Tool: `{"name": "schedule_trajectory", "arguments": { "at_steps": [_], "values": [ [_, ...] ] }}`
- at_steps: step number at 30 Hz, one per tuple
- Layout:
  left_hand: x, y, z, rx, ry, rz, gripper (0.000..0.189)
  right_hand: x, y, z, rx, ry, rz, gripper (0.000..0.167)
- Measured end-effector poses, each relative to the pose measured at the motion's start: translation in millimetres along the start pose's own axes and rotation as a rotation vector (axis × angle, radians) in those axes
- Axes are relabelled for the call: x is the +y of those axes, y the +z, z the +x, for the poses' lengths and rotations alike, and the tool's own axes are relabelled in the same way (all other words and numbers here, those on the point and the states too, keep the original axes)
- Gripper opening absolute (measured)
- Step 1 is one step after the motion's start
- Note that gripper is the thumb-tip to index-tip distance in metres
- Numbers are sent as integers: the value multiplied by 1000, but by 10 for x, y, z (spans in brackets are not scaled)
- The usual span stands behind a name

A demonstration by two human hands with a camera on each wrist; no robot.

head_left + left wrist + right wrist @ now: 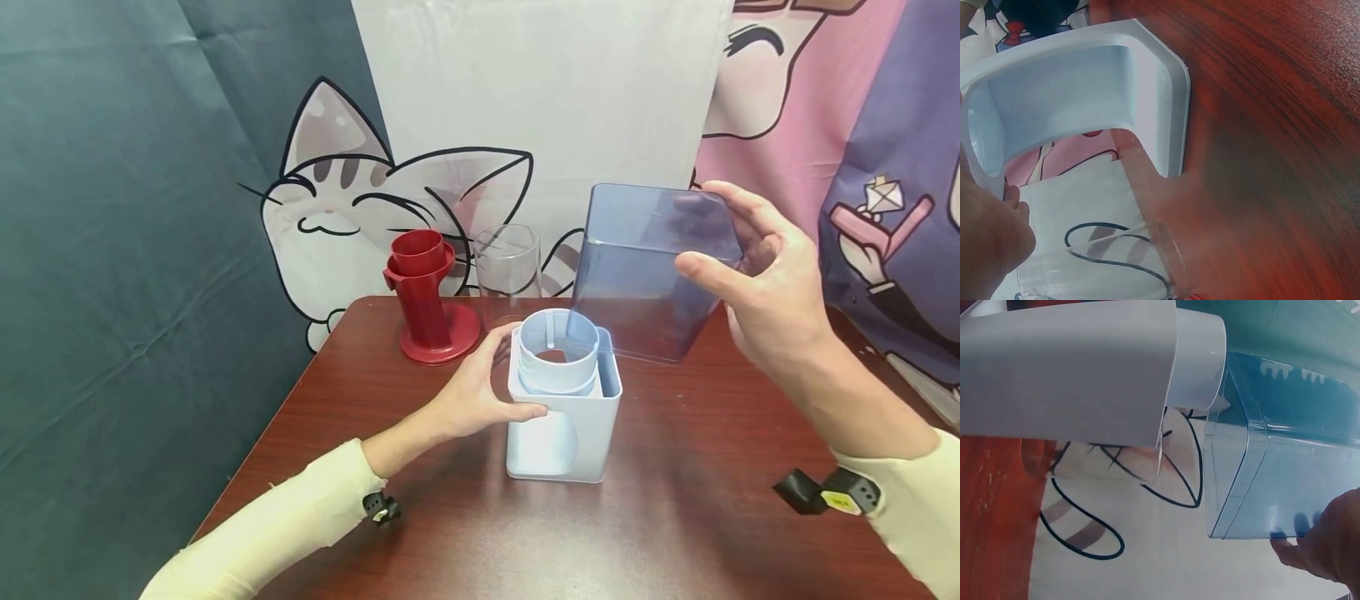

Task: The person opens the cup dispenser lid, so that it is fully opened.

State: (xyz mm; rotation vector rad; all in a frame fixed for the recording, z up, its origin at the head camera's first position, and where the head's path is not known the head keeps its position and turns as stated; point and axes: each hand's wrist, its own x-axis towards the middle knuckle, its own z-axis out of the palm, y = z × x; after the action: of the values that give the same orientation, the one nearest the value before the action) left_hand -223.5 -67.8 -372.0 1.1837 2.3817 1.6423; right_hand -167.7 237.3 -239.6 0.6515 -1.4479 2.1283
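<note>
A white, box-shaped base (558, 437) with a round collar (558, 367) on top stands upright on the table. My left hand (476, 387) holds it by the upper left, thumb along the front and fingers round the back. In the left wrist view, a curved hollow shows in the base (1166, 106). My right hand (780, 283) grips a see-through blue box (652, 275) at its right end, thumb on the near side. The box is tilted in the air above and right of the base, its lower left corner overlapping the collar in the head view.
A red tube-shaped part (423, 304) on a wide round foot stands at the back left of the wooden table (675, 517). Beside it, behind the base, is a clear cylinder (508, 258). Cloth with cartoon cats (330, 225) hangs behind the table.
</note>
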Motion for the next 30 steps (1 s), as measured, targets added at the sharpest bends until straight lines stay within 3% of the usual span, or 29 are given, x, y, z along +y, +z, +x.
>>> {"name": "schedule_trajectory", "arguments": {
  "at_steps": [22, 30],
  "values": [
    [-19, 26, 31, 42, -24, 40, 98, 3, -414, -78, 109, 25, 119, 63],
    [-32, 19, 94, 49, 9, 35, 95, 33, -543, -151, 98, 15, 77, 62]
  ]
}}
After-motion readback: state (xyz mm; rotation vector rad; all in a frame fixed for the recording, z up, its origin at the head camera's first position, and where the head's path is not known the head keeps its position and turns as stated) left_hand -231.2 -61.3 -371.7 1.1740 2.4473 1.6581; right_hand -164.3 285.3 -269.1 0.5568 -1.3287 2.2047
